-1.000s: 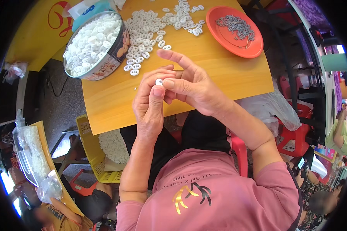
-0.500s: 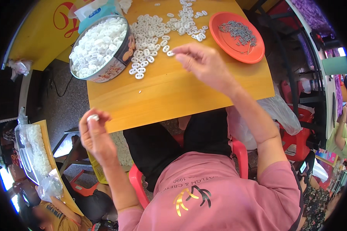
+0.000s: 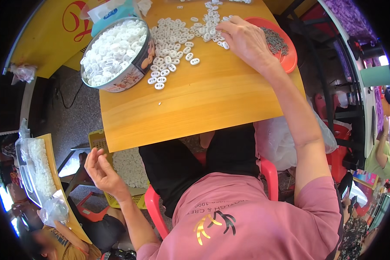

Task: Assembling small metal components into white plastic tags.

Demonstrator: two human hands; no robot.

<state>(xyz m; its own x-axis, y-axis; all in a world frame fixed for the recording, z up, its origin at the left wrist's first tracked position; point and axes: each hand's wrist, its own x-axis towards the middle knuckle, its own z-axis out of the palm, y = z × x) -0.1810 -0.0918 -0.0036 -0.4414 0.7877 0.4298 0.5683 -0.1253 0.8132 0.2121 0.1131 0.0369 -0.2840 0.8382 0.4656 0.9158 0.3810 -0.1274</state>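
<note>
My left hand (image 3: 103, 174) hangs off the table's left front corner, fingers loosely bent and apart, with no piece visible in it. Below and beside it, a yellow basket (image 3: 96, 138) holds a heap of small white pieces (image 3: 130, 167). My right hand (image 3: 247, 43) reaches far across the table, its fingertips among loose white oval two-hole pieces (image 3: 210, 31). Its thumb and forefinger look parted; the other fingertips are partly hidden. Partly behind this hand lies a red plate (image 3: 291, 58) of small grey pins (image 3: 276, 42).
A round tin (image 3: 119, 83) heaped with white oval pieces stands at the table's left, beside a blue tissue pack (image 3: 112, 13). More ovals (image 3: 171, 37) spread right of it. A red chair (image 3: 271, 180) is under me. Another person (image 3: 67, 240) sits at lower left.
The white piece in my left hand is gone, and that hand has lowered beside the basket. My right hand has moved farther and right, leaving the single oval it was touching on the table.
</note>
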